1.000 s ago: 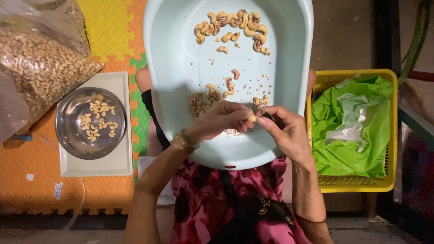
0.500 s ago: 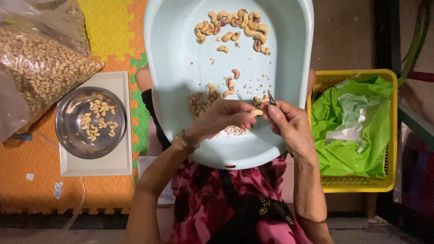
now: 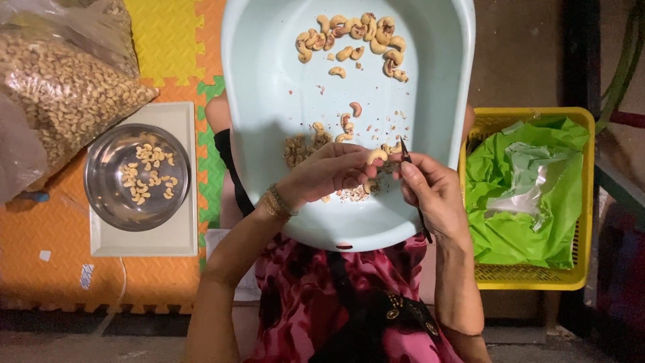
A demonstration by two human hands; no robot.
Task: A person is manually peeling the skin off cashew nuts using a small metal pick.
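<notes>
While both hands work over pale blue plastic basin (image 3: 269, 101) on my lap: left hand (image 3: 327, 173), fingers pinching one curved pale cashew kernel (image 3: 376, 156). Right hand (image 3: 433, 191), fingers clenched round thin dark metal blade (image 3: 406, 151), tip touching kernel. Peeled kernels heaped at basin's far end (image 3: 353, 37); skin flakes below hands. Steel bowl (image 3: 107, 195) on white scale, clear sack of cashews (image 3: 64, 94), yellow basket (image 3: 531, 275) with green liner. Risk, as I judge: blade slipping off curved kernel onto left fingertips; kernel snapping under pressure.
</notes>
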